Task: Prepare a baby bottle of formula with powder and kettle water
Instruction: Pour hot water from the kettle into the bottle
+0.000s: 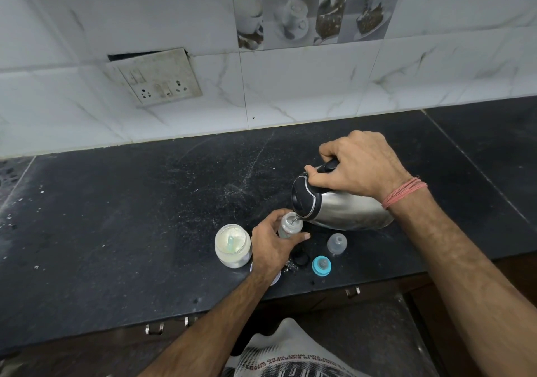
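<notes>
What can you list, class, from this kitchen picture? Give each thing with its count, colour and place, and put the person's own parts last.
Kettle: one, steel with black lid and handle, tilted over the bottle mouth.
Baby bottle: one, clear, on the counter under the kettle spout.
Powder jar: one, white, open, pale green scoop inside, left of the bottle.
Clear cap: one, right of the bottle.
Teal teat ring: one, near the counter's front edge.
Black lid: one, beside the teal ring.
Counter: one, black stone.
Switch plate: one, white, on the tiled wall.
Left hand: fingers round the bottle.
Right hand: grips the kettle handle; red thread on the wrist.
</notes>
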